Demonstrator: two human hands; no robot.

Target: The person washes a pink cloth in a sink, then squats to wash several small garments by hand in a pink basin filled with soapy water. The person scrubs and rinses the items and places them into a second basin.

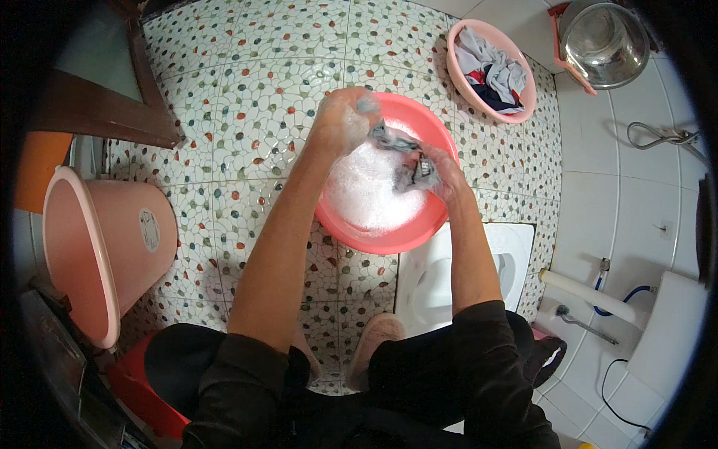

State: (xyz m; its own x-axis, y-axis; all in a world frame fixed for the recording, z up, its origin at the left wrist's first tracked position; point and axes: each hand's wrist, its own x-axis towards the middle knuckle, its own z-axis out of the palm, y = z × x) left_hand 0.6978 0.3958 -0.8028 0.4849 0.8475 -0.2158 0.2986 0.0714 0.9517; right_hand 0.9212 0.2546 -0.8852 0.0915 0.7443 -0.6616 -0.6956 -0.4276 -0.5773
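A round pink plastic basin holding white suds stands on the pebble-patterned floor in front of me. Over its far left rim, my left hand is closed around one end of a wet grey cloth, with foam covering the fingers. My right hand grips the other end near the basin's right side, where a bunched, darker part of the cloth hangs above the suds. The cloth spans the gap between both hands. Foam and the folds hide some of the fingertips.
A light pink basin with grey, navy and red clothes is at the upper right. A white squat toilet lies at the near right. A tall pink bucket stands at left, below a brown door frame. A steel basin hangs by the tiled wall.
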